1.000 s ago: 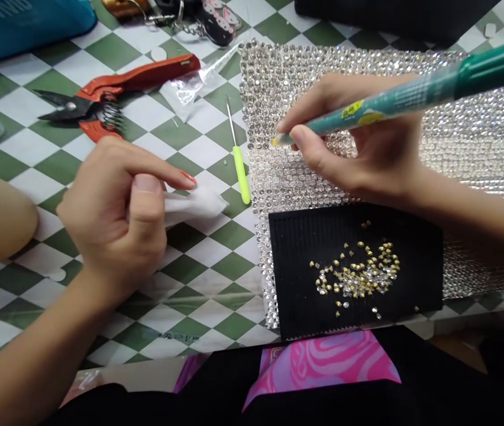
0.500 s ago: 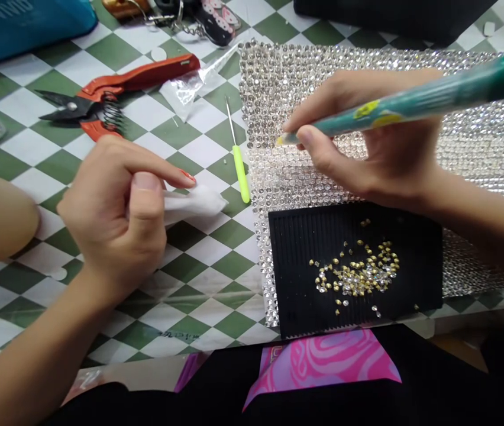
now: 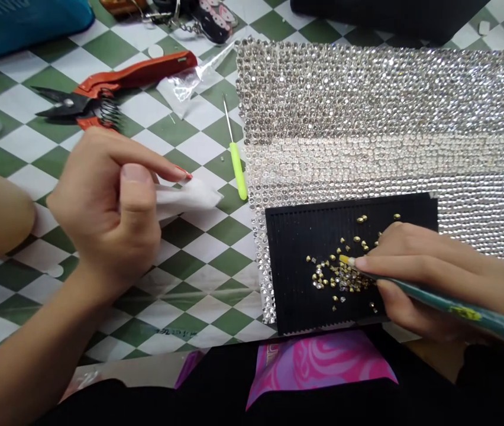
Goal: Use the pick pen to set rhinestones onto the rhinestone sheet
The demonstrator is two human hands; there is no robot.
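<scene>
My right hand [image 3: 438, 278] grips a green pencil-like stick [image 3: 438, 299] with a yellow tip. That tip touches the heap of small gold-backed rhinestones [image 3: 345, 277] on a black ridged tray [image 3: 291, 248]. Beneath the tray's upper part lies a wide sheet of rhinestone mesh [image 3: 367, 94]. Out to the left, my left hand [image 3: 110, 207] is closed round a white tissue-like piece [image 3: 190, 198], its index finger stretched along it. What the left palm covers is hidden.
A yellow-handled awl [image 3: 238, 171] lies beside the mesh. Red-handled cutters [image 3: 96, 97] and a clear plastic bag [image 3: 185, 83] are farther back. A beige cup [image 3: 7, 213] stands at left; a blue pouch [image 3: 25, 26], keychains [image 3: 212, 21] and a black box [image 3: 385, 18] line the far side.
My right hand has moved from the mesh down toward me, bringing the stick's tip onto the rhinestones in the tray. My left hand has hardly moved.
</scene>
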